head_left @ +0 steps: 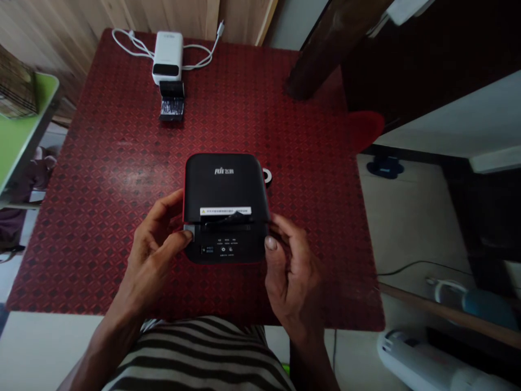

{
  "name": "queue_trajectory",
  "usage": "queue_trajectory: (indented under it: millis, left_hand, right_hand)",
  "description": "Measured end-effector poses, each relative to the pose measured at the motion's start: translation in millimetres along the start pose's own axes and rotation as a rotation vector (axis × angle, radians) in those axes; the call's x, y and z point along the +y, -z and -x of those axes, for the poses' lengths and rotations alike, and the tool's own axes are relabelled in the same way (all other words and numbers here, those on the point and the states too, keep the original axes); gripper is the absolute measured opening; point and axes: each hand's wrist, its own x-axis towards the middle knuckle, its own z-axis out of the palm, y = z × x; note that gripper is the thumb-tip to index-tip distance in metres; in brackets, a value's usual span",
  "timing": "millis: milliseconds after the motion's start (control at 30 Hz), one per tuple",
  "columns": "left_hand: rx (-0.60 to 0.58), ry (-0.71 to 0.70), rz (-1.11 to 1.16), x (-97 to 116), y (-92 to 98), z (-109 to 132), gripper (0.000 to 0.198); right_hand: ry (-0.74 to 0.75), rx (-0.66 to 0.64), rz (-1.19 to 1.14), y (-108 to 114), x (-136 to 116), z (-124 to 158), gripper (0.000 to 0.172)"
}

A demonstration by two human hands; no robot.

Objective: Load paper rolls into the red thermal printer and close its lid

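Note:
A black receipt printer (226,187) with a red lower edge sits in front of me, its lid down and a torn dark strip poking from the slot. My left hand (157,239) grips its left side, thumb on the grey button at the corner. On the opposite side, my right hand (291,260) is closed around the edge, with the thumb at the front right. Fingers of both hands are partly hidden behind the casing. Just beyond the printer's right edge shows part of a small white ring-shaped roll (266,176).
The red patterned tabletop (122,146) carries a white power bank (168,51) with white cables and a small black case-like object (171,102) at the back left. A dark post (313,60) stands at the back right. A green surface (24,130) lies left.

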Motion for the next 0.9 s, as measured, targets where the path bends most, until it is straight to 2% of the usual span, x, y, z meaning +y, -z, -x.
queue_trajectory:
  millis: [233, 467, 700, 900]
  left_hand:
    - [0.013, -0.014, -0.018, -3.5, 0.5, 1.1, 0.054]
    - [-0.038, -0.057, 0.015, -12.9, 5.3, 3.2, 0.057]
    - [-0.067, -0.08, -0.002, -16.6, 11.7, -4.1, 0.054]
    - [-0.082, -0.078, -0.013, -19.2, 13.9, -8.7, 0.06]
  right_hand:
    - [0.013, -0.021, 0.015, 1.9, -3.0, -3.2, 0.036]
    - [0.008, -0.023, 0.042, 7.0, -8.0, -4.0, 0.035]
    - [-0.025, -0.059, 0.041, 11.4, -12.6, -6.2, 0.035]
    - [-0.002, -0.057, 0.092, 16.5, -13.9, -11.2, 0.036]
